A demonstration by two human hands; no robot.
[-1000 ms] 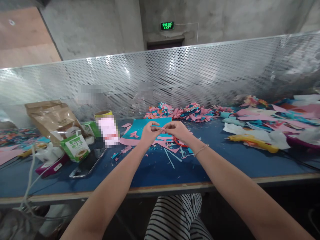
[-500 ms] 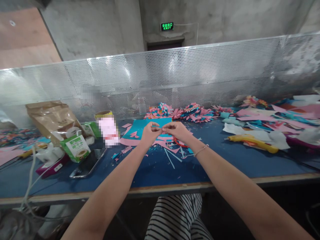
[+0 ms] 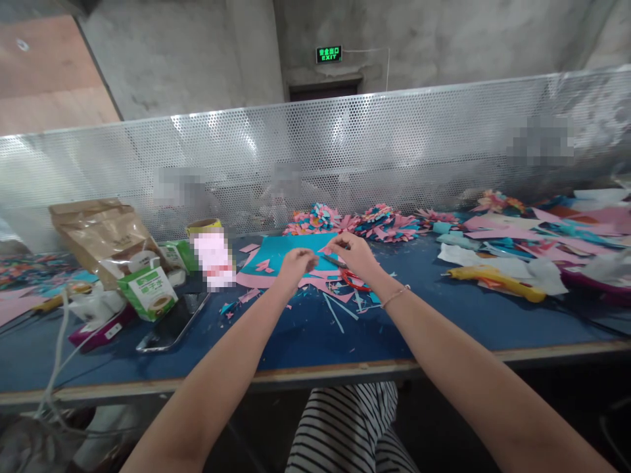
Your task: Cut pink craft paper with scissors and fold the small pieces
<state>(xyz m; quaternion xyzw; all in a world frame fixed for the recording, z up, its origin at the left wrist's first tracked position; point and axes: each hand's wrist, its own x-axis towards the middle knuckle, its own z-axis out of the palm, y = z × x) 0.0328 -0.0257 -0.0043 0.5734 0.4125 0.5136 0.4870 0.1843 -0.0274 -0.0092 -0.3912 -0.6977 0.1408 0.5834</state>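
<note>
Between the thumb and fingers of my right hand (image 3: pixel 352 255) is a small pink paper piece (image 3: pixel 326 249). My left hand (image 3: pixel 297 268) is a little apart on the left, its fingers curled in; anything inside them is too small to make out. Under both hands lies a blue sheet (image 3: pixel 276 248) with pink scraps on it. Scissors with red handles (image 3: pixel 355 282) rest just below my right hand, partly covered by it. A pink paper strip (image 3: pixel 256 280) runs along the near edge of the blue sheet.
Fringed paper flowers (image 3: pixel 389 223) are heaped behind, against a perforated metal screen (image 3: pixel 325 144). To the right lies a yellow glue gun (image 3: pixel 497 279) with paper scraps around it. On the left are a phone (image 3: pixel 172 322), a green-white box (image 3: pixel 149 291) and a brown bag (image 3: pixel 98 230).
My hands, which met at the fingertips, have come apart. The left has drawn back slightly down and left; the pink paper piece now shows in my right hand.
</note>
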